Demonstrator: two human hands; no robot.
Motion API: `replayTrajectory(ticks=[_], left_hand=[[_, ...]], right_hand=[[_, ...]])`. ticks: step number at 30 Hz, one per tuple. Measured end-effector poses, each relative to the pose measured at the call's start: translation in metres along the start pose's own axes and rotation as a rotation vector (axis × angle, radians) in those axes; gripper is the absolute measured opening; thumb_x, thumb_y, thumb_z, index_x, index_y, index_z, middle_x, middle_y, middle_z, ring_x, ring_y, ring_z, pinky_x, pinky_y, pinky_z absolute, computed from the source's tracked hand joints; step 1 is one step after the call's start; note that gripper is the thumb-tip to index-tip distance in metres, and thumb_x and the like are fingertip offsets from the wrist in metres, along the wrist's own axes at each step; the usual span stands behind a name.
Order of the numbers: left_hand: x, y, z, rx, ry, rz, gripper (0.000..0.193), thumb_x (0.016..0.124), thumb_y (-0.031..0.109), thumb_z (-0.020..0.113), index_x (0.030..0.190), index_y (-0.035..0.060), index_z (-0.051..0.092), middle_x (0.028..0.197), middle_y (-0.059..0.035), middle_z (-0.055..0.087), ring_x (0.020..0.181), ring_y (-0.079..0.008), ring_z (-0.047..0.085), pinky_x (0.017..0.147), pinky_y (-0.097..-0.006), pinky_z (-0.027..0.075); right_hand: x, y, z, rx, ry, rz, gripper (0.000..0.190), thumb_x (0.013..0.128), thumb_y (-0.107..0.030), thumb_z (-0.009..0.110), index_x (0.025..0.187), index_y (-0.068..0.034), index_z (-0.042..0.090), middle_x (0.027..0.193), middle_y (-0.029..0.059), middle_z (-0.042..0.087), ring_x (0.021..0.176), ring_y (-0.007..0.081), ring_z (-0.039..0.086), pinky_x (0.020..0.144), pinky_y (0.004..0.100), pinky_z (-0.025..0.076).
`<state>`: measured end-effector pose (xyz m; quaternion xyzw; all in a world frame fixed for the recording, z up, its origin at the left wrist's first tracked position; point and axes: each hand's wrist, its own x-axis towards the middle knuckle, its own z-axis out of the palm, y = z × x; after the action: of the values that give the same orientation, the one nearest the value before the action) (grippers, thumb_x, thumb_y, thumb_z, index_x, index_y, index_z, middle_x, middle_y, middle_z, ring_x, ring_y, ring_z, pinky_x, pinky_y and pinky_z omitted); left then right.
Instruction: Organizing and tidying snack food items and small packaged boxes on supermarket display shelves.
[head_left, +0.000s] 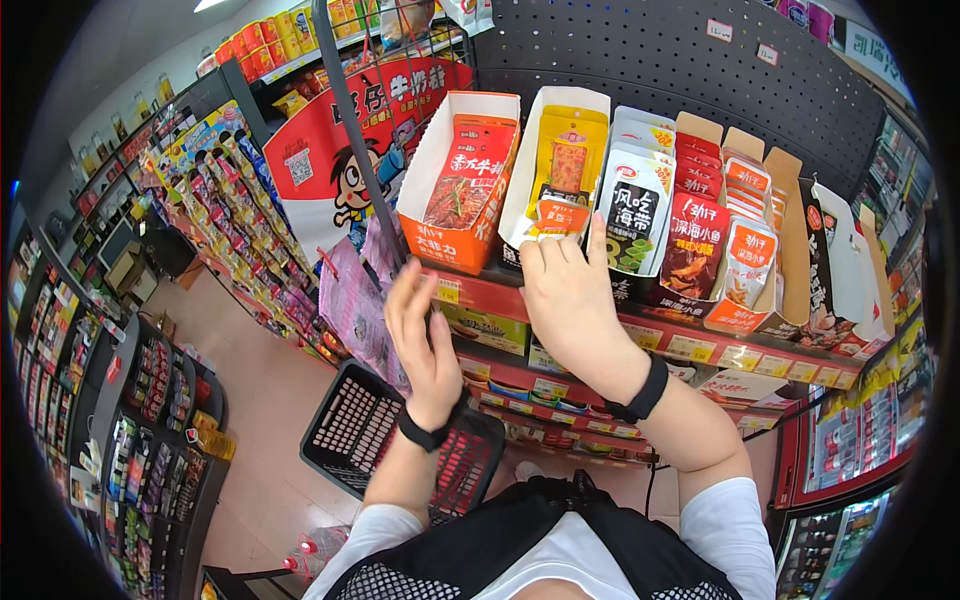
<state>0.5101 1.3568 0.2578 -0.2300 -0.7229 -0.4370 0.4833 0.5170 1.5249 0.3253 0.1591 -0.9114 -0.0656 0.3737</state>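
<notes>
My right hand (564, 289) reaches over the front of a white-lined display box (517, 187) on the top shelf. Its bent fingers meet the lower part of a small orange-and-white snack packet (561, 217). The fingertips are hidden, so a grip on it cannot be told. Behind this packet stand yellow snack packets (566, 154). My left hand (424, 337) is raised with fingers apart and holds nothing. It is just in front of the shelf edge, below an orange display box (457, 244) of red packets (469, 169).
White packets (636, 202), red packets (697, 240) and more boxed snacks line the shelf rightward. A black metal post (360, 135) rises at left. A black shopping basket (349, 427) lies below my left hand. Bottles (319, 547) stand lower left; a drinks cooler (847, 442) is at right.
</notes>
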Motion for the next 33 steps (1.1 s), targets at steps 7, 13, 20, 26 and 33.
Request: replayTrajectory(ticks=[7, 13, 20, 26, 33], left_hand=[[0.053, -0.015, 0.026, 0.200, -0.163, 0.145, 0.038, 0.087, 0.002, 0.052, 0.124, 0.0072, 0.058, 0.123, -0.0122, 0.053, 0.121, -0.0328, 0.044, 0.105, -0.0444, 0.030], [0.050, 0.000, 0.033, 0.179, -0.150, 0.139, 0.039, 0.086, 0.001, 0.052, 0.124, 0.0072, 0.058, 0.118, -0.0121, 0.053, 0.117, -0.0316, 0.045, 0.102, -0.0438, 0.031], [0.032, 0.026, 0.021, 0.137, -0.306, 0.173, 0.047, 0.086, 0.002, 0.050, 0.133, 0.0090, 0.052, 0.146, -0.0152, 0.038, 0.139, -0.0359, 0.027, 0.113, -0.0529, 0.015], [0.042, 0.027, 0.057, 0.201, -0.385, 0.238, 0.052, 0.083, 0.001, 0.055, 0.133, 0.0133, 0.050, 0.135, -0.0101, 0.046, 0.139, -0.0356, 0.026, 0.112, -0.0585, 0.006], [0.037, 0.026, 0.065, 0.260, -0.333, 0.225, 0.049, 0.080, 0.002, 0.059, 0.127, 0.0132, 0.052, 0.121, -0.0078, 0.050, 0.139, -0.0355, 0.025, 0.111, -0.0594, 0.006]], right_hand=[[-0.007, 0.002, 0.000, 0.202, 0.072, -0.035, 0.038, 0.073, -0.011, 0.070, 0.107, -0.002, 0.054, 0.093, 0.0085, 0.057, 0.096, 0.0251, 0.056, 0.111, 0.0621, 0.016], [-0.020, 0.001, -0.017, 0.358, 0.132, -0.005, 0.059, 0.073, -0.016, 0.073, 0.126, -0.006, 0.049, 0.122, 0.0132, 0.052, 0.118, 0.0275, 0.050, 0.111, 0.0623, 0.011], [-0.068, 0.015, -0.142, 0.490, -0.133, -0.601, 0.027, 0.080, -0.021, 0.065, 0.102, -0.005, 0.063, 0.092, 0.0059, 0.060, 0.096, 0.0201, 0.060, 0.105, 0.0580, 0.033], [-0.157, 0.022, -0.209, 0.454, 0.334, -0.683, 0.032, 0.074, -0.029, 0.060, 0.083, 0.001, 0.064, 0.086, 0.0127, 0.063, 0.091, 0.0277, 0.060, 0.095, 0.0496, 0.048], [-0.141, 0.029, -0.277, 0.088, -0.219, -0.411, 0.038, 0.083, -0.039, 0.061, 0.109, -0.012, 0.053, 0.103, 0.0057, 0.058, 0.100, 0.0207, 0.058, 0.099, 0.0556, 0.043]])
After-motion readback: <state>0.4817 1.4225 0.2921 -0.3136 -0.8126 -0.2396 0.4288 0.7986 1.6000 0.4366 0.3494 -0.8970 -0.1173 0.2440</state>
